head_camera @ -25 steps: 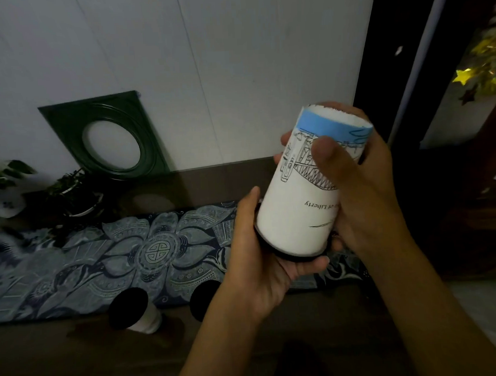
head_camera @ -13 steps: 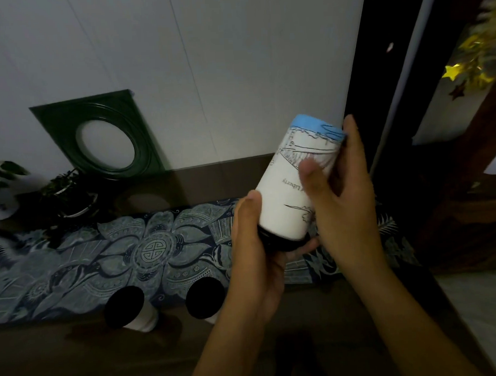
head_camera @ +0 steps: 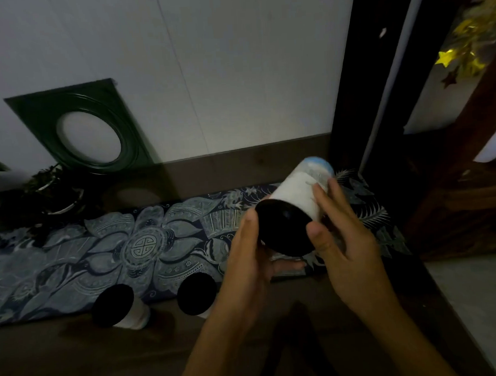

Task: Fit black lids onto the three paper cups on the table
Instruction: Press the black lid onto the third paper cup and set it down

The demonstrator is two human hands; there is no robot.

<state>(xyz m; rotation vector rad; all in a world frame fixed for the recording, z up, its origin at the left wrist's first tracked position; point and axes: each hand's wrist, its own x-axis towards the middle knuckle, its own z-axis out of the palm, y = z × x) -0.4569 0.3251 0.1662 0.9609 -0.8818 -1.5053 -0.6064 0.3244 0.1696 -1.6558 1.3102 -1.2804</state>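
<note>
A white paper cup (head_camera: 296, 192) with a blue base band is tilted in the air, its black lid (head_camera: 282, 227) facing me. My right hand (head_camera: 340, 235) grips the cup's side with fingers and thumb. My left hand (head_camera: 249, 253) holds the lid's left rim, fingers under it. Two more paper cups stand on the table at the lower left, each with a black lid on top: one lid (head_camera: 113, 306) at the left, the other lid (head_camera: 197, 293) beside my left wrist.
A patterned blue table runner (head_camera: 101, 251) lies across the dark wooden table (head_camera: 78, 360). A green frame (head_camera: 79, 129) with a round hole leans on the white wall. Potted plants (head_camera: 51, 193) stand at the far left. A dark post (head_camera: 378, 82) rises at the right.
Both hands have lowered the cup and swung it, so the lidded end now points toward me. The camera has tipped down a little.
</note>
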